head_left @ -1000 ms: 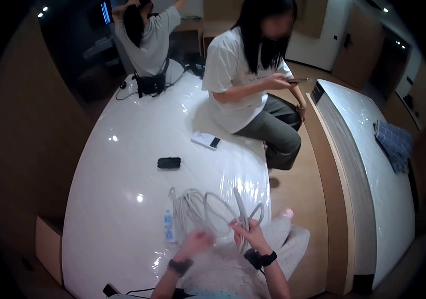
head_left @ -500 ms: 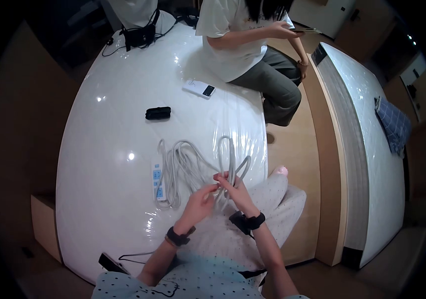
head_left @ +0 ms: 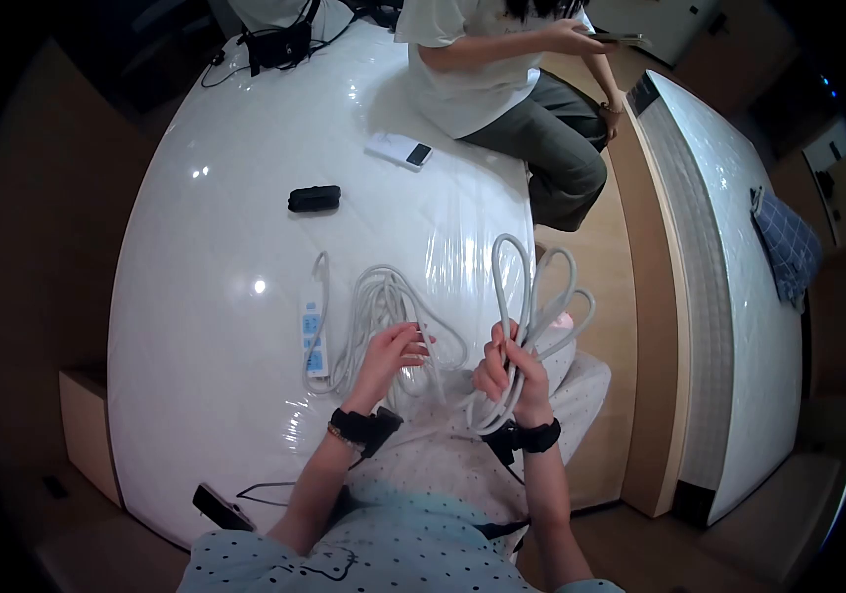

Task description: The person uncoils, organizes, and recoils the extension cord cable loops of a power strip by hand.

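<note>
Several loops of grey cable (head_left: 509, 259) stand up from my right hand (head_left: 514, 374), whose fingers are wrapped round them. My left hand (head_left: 391, 362) is beside the looser pile of the same cable (head_left: 380, 287), palm turned inward and fingers somewhat apart; nothing shows gripped in it. Left of that pile a white power strip with blue socket faces (head_left: 314, 343) lies on the plastic-covered mattress (head_left: 195, 296), with a bend of cable across it. Part of the cable runs between the two hands over my lap.
A black case (head_left: 314, 199) and a white device with a dark screen (head_left: 400, 151) lie farther up. A seated person (head_left: 551, 128) holds a phone. Another person sits behind a black bag (head_left: 279, 45). A phone (head_left: 222, 508) is near my left side; a second mattress (head_left: 739, 247) stands right.
My right hand has moved right and holds more loops, spread apart. My left hand, close to the right one half a second ago, is now apart from it. The view has tilted down.
</note>
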